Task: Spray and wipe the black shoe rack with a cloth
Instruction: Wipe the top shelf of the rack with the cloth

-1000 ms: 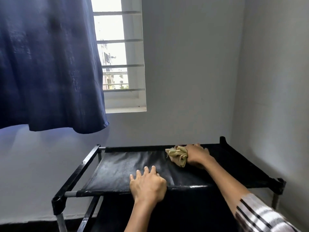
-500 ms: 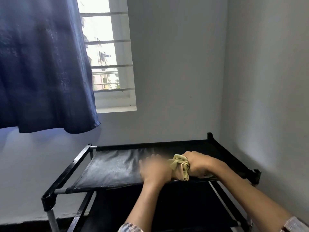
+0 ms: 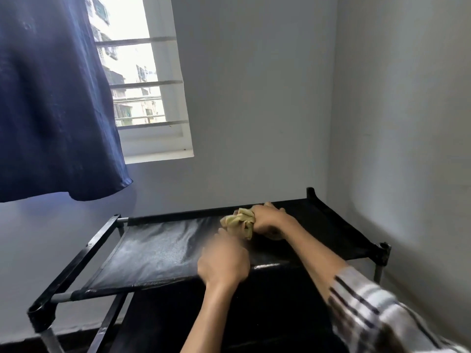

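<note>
In the head view, the black shoe rack (image 3: 158, 250) stood in the room's corner, its back edge along the window wall and its right end close to the side wall. Its top shelf was a taut black sheet, dull and streaked with a pale film over its left half. The right hand (image 3: 267, 220) was clenched around a bunched yellowish cloth (image 3: 239, 222), pressing it onto the shelf near the back edge, right of the middle. A striped sleeve (image 3: 377, 309) covered that arm from the elbow down toward the lower right corner. The left hand (image 3: 224, 263) lay on the shelf near the front edge, just in front of the cloth; it was blurred, so I could not tell whether its fingers were flat or curled. Above the rack's left end hung a dark blue curtain (image 3: 51, 98), partly covering a barred window (image 3: 142, 85). A black lower shelf (image 3: 216, 314) showed beneath the arms.
</note>
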A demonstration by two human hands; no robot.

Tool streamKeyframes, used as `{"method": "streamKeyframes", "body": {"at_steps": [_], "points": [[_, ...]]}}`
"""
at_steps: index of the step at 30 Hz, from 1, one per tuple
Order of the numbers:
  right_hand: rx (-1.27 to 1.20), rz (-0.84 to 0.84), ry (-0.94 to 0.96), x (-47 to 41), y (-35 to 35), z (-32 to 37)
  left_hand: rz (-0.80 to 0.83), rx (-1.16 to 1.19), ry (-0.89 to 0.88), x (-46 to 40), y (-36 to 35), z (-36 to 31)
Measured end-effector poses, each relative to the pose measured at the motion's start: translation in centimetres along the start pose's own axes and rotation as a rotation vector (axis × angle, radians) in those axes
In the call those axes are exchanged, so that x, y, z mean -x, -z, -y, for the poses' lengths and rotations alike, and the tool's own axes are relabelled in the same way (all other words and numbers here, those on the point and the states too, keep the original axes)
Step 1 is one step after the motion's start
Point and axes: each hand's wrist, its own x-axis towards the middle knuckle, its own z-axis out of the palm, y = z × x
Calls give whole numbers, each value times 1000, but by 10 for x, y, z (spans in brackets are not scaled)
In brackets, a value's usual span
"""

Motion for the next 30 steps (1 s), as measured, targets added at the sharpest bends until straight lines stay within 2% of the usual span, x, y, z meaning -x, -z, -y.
{"method": "streamKeyframes", "body": {"at_steps": [4,6,11,19,23,27,30], "points": [[-64,263,178,54,22,-20,-68,-11,25,3,0,-4],[-102,304,198,73,28,-26,-59,-18,35,1,0,-4],[-69,76,132,71,6,-24,96,-156,-30,-4,-1,0],[38,-209,-71,-23,-1,-42,197,-220,-78,-11,-5,4],[77,-213,-122,-31,2,-56,185,-226,-83,-9,-3,6],[98,-197,-325,-10,11,-104,175,-215,-86,-4,-2,1],[89,-176,-415,-5,11,-102,183,-207,-91,-1,-3,-4]]}}
